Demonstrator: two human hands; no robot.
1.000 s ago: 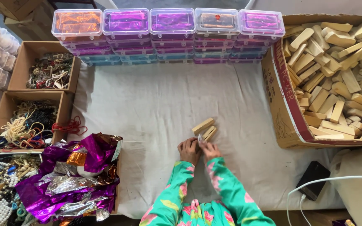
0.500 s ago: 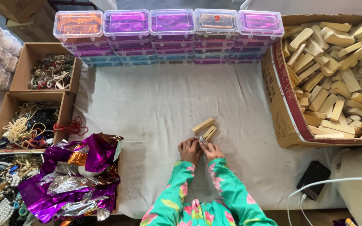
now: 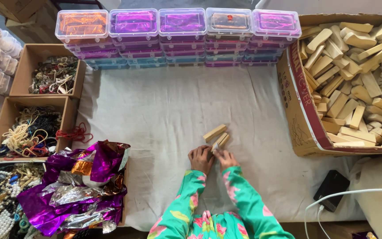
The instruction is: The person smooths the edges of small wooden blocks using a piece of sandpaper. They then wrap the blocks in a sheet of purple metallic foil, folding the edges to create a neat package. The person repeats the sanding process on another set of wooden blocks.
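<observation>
My left hand [image 3: 200,158] and my right hand [image 3: 225,158] meet low on the white cloth [image 3: 164,110], both gripping the near end of a pale wooden block [image 3: 220,141] that points up and to the right. A second wooden block [image 3: 214,132] lies flat on the cloth just beyond it, touching or nearly touching. My sleeves are green with a pink flower print. What my fingers do at the block's end is hidden.
Stacked clear boxes with purple and orange contents [image 3: 177,35] line the far edge. A big carton of wooden blocks [image 3: 354,79] stands right. Cartons of beads and cords [image 3: 36,124] and crumpled purple foil [image 3: 80,186] lie left. A black device with white cable [image 3: 332,194] sits near right.
</observation>
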